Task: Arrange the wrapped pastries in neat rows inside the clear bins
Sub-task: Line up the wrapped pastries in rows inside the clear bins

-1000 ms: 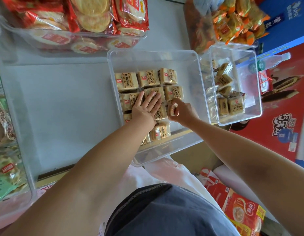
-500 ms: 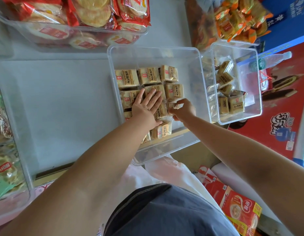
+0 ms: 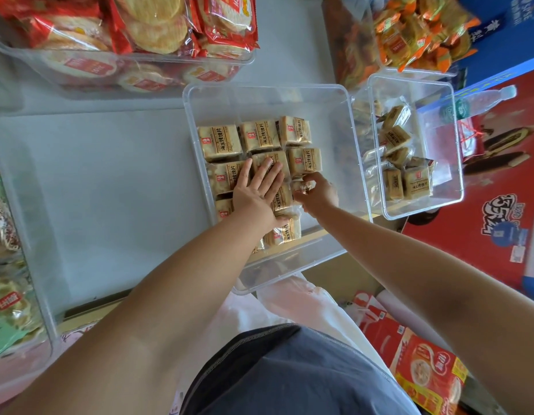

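Fingers (image 3: 267, 172) of the left hand (image 3: 255, 196) are pressed flat on pastry rows (image 3: 259, 136) in the clear bin (image 3: 265, 87); one wrapped pastry (image 3: 302, 187) is pinched by the right hand (image 3: 321, 196). It is judged light, crushable; sides are best gripped.

A shop or snack stockroom is suggested — clear bins (image 3: 415, 205) packed w/ wrapped snacks (image 3: 158, 28), boxed goods (image 3: 433, 363) stacked alongside.
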The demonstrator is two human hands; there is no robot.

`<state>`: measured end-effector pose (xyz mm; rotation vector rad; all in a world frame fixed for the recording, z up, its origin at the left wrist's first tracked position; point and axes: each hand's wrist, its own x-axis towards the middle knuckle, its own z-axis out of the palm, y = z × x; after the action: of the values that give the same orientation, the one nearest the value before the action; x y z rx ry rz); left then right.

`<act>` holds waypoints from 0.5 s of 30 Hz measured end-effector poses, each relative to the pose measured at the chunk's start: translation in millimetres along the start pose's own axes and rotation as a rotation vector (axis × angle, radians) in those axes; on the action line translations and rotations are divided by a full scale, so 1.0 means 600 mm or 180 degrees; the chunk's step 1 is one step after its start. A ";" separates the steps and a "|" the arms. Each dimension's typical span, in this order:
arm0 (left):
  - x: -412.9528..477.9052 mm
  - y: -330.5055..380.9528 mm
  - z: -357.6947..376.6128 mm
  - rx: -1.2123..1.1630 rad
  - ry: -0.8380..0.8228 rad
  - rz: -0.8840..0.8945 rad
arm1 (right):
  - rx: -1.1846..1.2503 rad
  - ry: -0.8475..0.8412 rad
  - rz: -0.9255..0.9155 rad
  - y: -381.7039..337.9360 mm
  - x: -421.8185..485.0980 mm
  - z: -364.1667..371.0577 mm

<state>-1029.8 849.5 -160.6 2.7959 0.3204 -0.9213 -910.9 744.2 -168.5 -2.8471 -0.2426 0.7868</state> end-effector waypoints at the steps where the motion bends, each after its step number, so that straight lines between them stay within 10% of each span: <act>1: 0.000 -0.001 0.001 -0.0012 0.0018 -0.0010 | -0.0046 0.0091 -0.0034 -0.002 -0.001 -0.001; 15: 0.006 -0.005 0.009 0.0006 0.0044 0.0010 | -0.0045 0.0061 -0.0353 0.019 0.004 -0.010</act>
<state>-1030.7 851.5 -167.3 2.8050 0.3173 -0.9023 -904.5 733.1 -166.8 -2.8244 -0.4009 0.7380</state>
